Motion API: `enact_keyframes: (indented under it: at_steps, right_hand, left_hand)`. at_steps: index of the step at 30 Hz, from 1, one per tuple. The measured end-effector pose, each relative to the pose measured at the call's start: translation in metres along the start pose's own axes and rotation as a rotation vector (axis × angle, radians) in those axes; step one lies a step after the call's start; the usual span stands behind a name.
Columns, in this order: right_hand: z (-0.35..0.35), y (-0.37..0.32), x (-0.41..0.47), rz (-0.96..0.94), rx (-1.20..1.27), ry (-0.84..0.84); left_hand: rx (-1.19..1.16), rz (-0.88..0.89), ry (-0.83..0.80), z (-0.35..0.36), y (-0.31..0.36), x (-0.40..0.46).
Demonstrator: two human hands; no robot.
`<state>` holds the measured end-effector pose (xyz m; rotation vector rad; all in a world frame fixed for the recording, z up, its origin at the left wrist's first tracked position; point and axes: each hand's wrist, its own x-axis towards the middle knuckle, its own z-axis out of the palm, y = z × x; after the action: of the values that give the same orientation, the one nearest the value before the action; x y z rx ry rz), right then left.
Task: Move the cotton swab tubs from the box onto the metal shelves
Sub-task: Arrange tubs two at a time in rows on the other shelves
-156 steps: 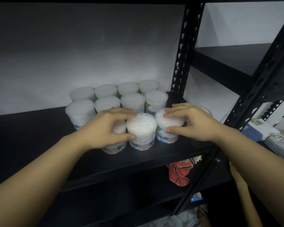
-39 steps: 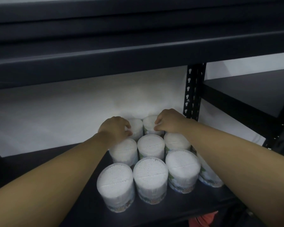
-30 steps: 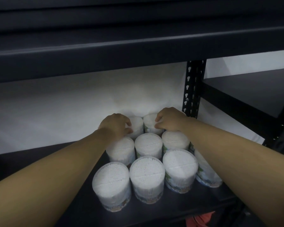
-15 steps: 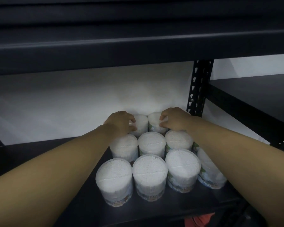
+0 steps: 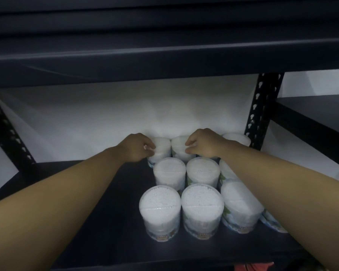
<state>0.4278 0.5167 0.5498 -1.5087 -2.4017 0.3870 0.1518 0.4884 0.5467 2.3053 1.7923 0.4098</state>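
Observation:
Several clear round tubs of white cotton swabs stand packed in rows on a black metal shelf (image 5: 86,222), at its right end. Both arms reach to the back row by the white wall. My left hand (image 5: 137,147) curls its fingers around the back-left tub (image 5: 162,147). My right hand (image 5: 203,144) curls around the tub beside it (image 5: 179,148). Another back tub (image 5: 237,138) shows past my right wrist. Two front tubs (image 5: 159,207) (image 5: 202,207) stand nearest me. The box is out of sight.
The shelf above (image 5: 164,59) hangs low over the tubs. A black perforated upright (image 5: 262,110) stands right of the back row, another upright (image 5: 6,130) at far left. A second shelf unit (image 5: 317,110) adjoins on the right. Something red (image 5: 252,266) lies below.
The view has shifted, so tubs and hands sit further right in the frame. Both hands stay on the two back tubs; a further back tub now shows past the right wrist.

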Motion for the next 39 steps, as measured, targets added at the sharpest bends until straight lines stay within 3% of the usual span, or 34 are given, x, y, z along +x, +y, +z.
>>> enact_keyframes:
  at_steps: [6,11,16,19,31,39]
  right_hand:
    - [0.009,0.000,0.008,0.015,-0.014,0.055]
    - [-0.002,0.010,0.004,0.011,0.007,0.007]
    - [-0.023,0.039,-0.016,0.120,0.042,0.095]
    - [-0.025,0.051,-0.028,0.199,0.031,0.029]
    - [-0.028,0.058,-0.027,0.191,-0.051,-0.011]
    - [-0.041,0.081,-0.043,0.366,-0.056,0.118]
  left_hand:
    - [-0.006,0.027,0.083,0.010,-0.005,0.001]
    - [-0.025,0.035,0.091,0.011,-0.009,0.003]
    - [-0.052,0.107,0.071,0.008,0.003,0.003]
    - [-0.042,0.126,0.025,0.009,0.010,0.004]
    - [-0.036,0.058,0.026,0.018,0.012,-0.006]
    - [-0.050,0.043,0.008,0.020,0.013,-0.005]
